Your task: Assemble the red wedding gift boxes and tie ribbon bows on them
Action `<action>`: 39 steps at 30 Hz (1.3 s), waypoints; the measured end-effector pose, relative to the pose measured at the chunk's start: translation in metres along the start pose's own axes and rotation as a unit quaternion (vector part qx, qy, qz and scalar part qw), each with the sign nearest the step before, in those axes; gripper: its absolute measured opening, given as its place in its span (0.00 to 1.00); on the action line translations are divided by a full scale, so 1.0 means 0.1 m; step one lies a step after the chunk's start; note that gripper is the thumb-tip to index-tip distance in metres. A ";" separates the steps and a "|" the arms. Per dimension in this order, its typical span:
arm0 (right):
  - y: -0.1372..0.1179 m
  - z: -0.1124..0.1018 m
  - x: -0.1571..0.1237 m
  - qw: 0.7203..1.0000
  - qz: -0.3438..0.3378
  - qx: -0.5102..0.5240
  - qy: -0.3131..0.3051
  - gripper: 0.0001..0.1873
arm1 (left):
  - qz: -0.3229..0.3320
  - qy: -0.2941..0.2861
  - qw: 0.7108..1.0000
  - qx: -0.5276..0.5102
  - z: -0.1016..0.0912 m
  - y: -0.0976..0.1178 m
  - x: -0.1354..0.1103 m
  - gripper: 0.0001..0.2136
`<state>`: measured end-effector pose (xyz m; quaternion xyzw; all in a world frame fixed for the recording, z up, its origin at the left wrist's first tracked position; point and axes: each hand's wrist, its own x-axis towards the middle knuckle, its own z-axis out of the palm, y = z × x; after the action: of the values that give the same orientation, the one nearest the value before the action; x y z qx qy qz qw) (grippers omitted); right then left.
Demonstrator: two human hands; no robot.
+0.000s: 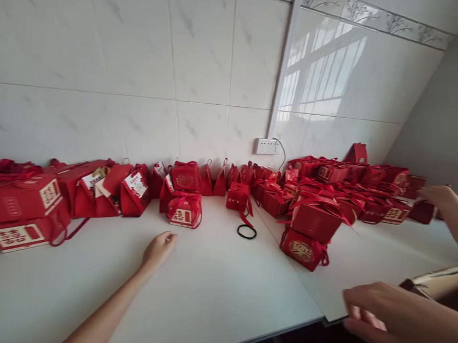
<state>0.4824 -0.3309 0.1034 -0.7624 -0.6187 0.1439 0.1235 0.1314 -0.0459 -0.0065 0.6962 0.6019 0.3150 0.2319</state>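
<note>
My left hand (160,248) hovers over or rests on the white tabletop, its fingers curled in, with no object visible in them. Just beyond it stands a small red gift box (186,210) with a ribbon and a pale printed label, and another red box (186,176) sits on top. At the table's front edge, on the right, is my right hand (379,315), slightly blurred. Its fingers bend loosely and the thumb is apart, with nothing seen between them. Nearest to it are two stacked red ribboned boxes (315,222).
Red boxes crowd the wall, in a left group (18,204) and a right pile (353,190). A black elastic loop (246,232) lies mid-table. Another person's hand (441,199) reaches in at far right, above an open cardboard box (441,280). A wall socket (267,146) has a cable.
</note>
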 end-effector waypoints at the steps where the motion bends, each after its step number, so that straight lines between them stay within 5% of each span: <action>1: -0.19 0.09 0.09 0.998 -0.026 -0.011 -0.049 0.13 | 0.017 0.001 1.000 -0.016 0.01 -0.02 -0.02 0.12; 4: -0.77 0.41 0.54 0.987 -0.108 -0.010 -0.115 0.14 | 0.076 0.001 0.996 -0.049 0.03 -0.05 -0.10 0.13; 8: -1.37 0.97 1.36 0.969 -0.164 0.179 -0.056 0.10 | 0.188 -0.033 0.980 -0.051 0.04 -0.04 -0.21 0.12; 13: -1.78 1.55 2.26 0.929 -0.130 0.343 0.058 0.35 | 0.275 -0.052 0.959 -0.039 0.02 -0.06 -0.24 0.13; 18: -2.05 1.75 2.72 0.885 -0.106 0.447 0.080 0.53 | 0.284 -0.006 0.958 -0.034 0.03 -0.14 -0.17 0.14; 26: -2.14 1.77 2.73 0.807 -0.110 0.579 0.048 0.48 | 0.333 0.122 0.932 -0.070 0.02 -0.16 -0.09 0.10; 31: -1.86 1.65 2.36 0.769 -0.081 0.630 -0.071 0.26 | 0.368 0.241 0.890 -0.124 -0.11 -0.15 -0.15 0.05; 34: -1.67 1.58 2.12 0.689 -0.047 0.712 -0.129 0.28 | 0.406 0.247 0.872 -0.120 -0.12 -0.08 -0.24 0.11; 37: -1.58 1.55 1.97 0.583 -0.014 0.793 -0.173 0.24 | 0.436 0.177 0.878 -0.083 -0.07 0.01 -0.31 0.19; 39: -1.58 1.54 1.93 0.562 -0.009 0.802 -0.201 0.22 | 0.448 0.122 0.882 -0.078 -0.04 0.05 -0.34 0.23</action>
<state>0.3184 -0.1077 0.0052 -0.2950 -0.2638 0.7296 0.5577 0.1293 -0.0805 -0.0056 0.8270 0.2232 0.5141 0.0445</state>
